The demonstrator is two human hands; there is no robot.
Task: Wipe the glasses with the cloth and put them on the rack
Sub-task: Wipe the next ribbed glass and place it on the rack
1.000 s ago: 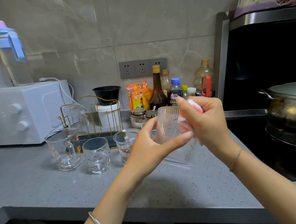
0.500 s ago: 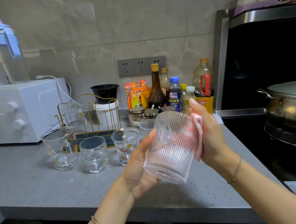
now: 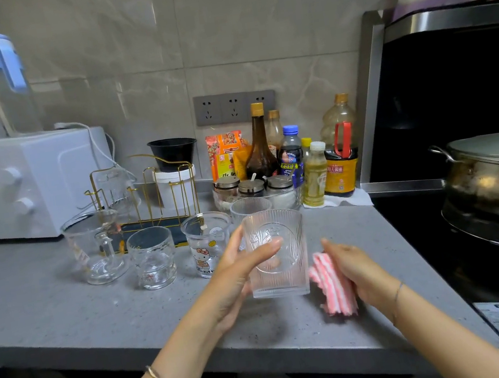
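Observation:
My left hand [image 3: 241, 274] grips a clear ribbed glass [image 3: 276, 254], upright, just above the grey counter [image 3: 50, 315]. To its right my right hand [image 3: 355, 265] holds a pink-and-white striped cloth [image 3: 334, 286], apart from the glass. The gold wire rack [image 3: 152, 197] stands at the back left with one glass [image 3: 114, 189] hung upside down on it. In front of the rack stand a handled measuring glass [image 3: 96, 245], a short glass [image 3: 152, 257] and a cartoon-print cup [image 3: 207, 243]. Another ribbed glass [image 3: 249, 209] is partly hidden behind the held one.
A white oven [image 3: 14, 185] sits at the back left with a blue-lidded jug [image 3: 1, 77] on top. Sauce bottles [image 3: 292, 156] and spice jars [image 3: 251, 188] crowd the back wall. On the right is a black stove with a steel pot [image 3: 495, 174].
The glass has gone from tilted to upright and lower. My right hand with the cloth has come off the glass and moved down to the right.

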